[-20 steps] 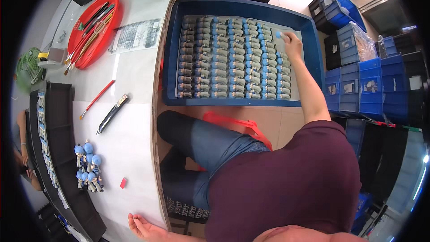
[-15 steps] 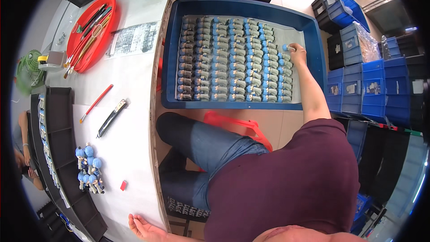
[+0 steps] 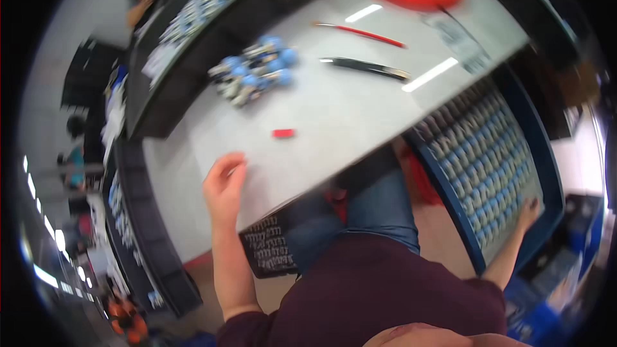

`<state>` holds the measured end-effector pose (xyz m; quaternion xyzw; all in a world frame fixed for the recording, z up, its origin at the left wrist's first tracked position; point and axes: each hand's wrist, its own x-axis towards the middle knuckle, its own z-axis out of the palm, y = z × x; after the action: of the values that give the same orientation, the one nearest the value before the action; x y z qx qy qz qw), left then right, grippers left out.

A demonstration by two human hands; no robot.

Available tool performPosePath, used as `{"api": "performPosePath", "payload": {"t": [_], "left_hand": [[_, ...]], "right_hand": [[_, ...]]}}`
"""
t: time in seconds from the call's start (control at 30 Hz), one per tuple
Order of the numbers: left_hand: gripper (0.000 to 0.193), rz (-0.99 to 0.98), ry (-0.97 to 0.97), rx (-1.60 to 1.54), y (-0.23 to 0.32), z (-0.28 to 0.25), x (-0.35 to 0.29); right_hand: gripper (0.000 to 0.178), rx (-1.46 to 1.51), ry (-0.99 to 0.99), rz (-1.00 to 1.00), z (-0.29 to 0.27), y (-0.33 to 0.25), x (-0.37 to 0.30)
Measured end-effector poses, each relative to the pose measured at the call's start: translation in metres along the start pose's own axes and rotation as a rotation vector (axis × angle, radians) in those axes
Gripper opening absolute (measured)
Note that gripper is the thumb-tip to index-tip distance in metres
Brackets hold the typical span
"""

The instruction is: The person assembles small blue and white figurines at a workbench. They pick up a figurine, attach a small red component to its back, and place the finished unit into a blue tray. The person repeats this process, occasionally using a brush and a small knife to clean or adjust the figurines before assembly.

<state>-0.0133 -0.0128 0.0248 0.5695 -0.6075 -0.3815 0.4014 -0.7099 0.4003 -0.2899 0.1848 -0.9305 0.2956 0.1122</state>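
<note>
Workshop room with a smooth white desk (image 3: 321,122), everything slightly blurred. A person's bare left hand (image 3: 223,189) hovers over the desk's near side, its fingers (image 3: 222,164) loosely curled, the thumb a little apart from their tips. Just beyond these fingers, to the right, lies a small red rectangular block (image 3: 283,133). Farther out is a huddled cluster of small figurines (image 3: 250,81) with round light-blue heads and white bodies with dark patches, turned in differing directions. Right of that cluster are a thin red-handled paintbrush (image 3: 363,35) and a slim black tool with a pale tip (image 3: 366,69).

Well to the right of the left fingers, the right hand (image 3: 528,214) reaches into a large blue plastic tray (image 3: 545,160). Its fingers are too blurred to tell whether they are apart or pinched on something. Beside them, on their left, run close, neat rows of blue-headed figures (image 3: 485,167) with pale grey bodies, their finer details lost in the blur.
</note>
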Motion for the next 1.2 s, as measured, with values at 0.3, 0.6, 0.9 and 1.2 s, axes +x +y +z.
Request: {"api": "performPosePath", "payload": {"t": [0.3,0.6,0.9,1.2], "left_hand": [[0.026,0.667,0.052,0.631,0.037,0.032,0.108],[0.03,0.604,0.031,0.448,0.035,0.033,0.101],[0.03,-0.115,-0.119,-0.66,0.01,-0.022,-0.003],[0.031,-0.169,0.002,-0.928,-0.028,-0.008,-0.018]], "right_hand": [[0.035,0.638,-0.004,-0.26,-0.044,-0.28,0.012],[0.025,1.13,-0.348,-0.571,-0.07,-0.488,-0.103],[0.025,1.256,-1.193,-0.832,-0.081,-0.642,-0.25],[0.037,1.196,-1.567,-0.703,-0.049,-0.678,-0.298]]}}
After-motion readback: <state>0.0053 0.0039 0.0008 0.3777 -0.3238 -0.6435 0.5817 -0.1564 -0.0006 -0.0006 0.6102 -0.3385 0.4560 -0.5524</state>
